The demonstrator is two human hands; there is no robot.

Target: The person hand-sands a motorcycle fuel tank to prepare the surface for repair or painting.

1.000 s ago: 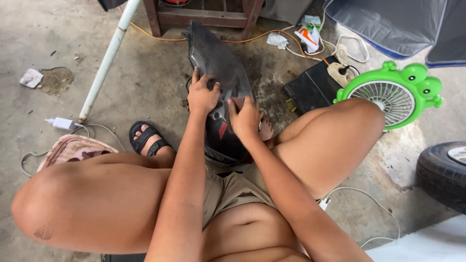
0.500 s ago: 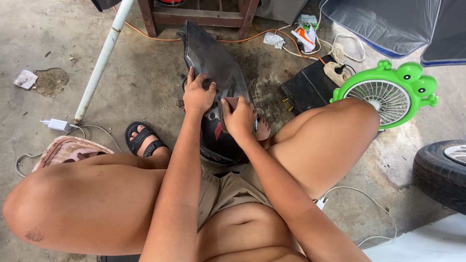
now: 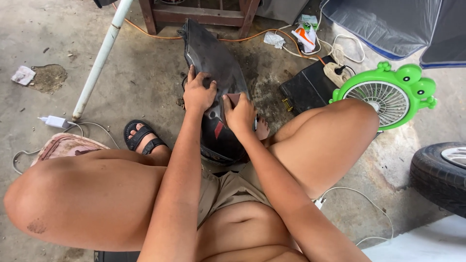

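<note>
Left hand [image 3: 199,92] spread flat on the dark curved panel [image 3: 213,53]; right hand [image 3: 240,116] just beside, closed over a small reddish pad [image 3: 233,99]. Both planted much as half a second ago (barely shifted). Panel propped on the concrete floor [image 3: 145,77] between the feet. Open room leftward to the white pole [image 3: 99,60]; green fan [image 3: 388,97] and black case [image 3: 306,87] crowding right; wooden frame [image 3: 194,14] near the far edge.

I see both hands on a dark plastic panel [image 3: 213,63] lying on the concrete floor [image 3: 145,82]: left hand [image 3: 199,92] flat on it, right hand [image 3: 240,114] pressing a small reddish pad [image 3: 234,99] against it. Green fan [image 3: 388,97] sits right.
</note>
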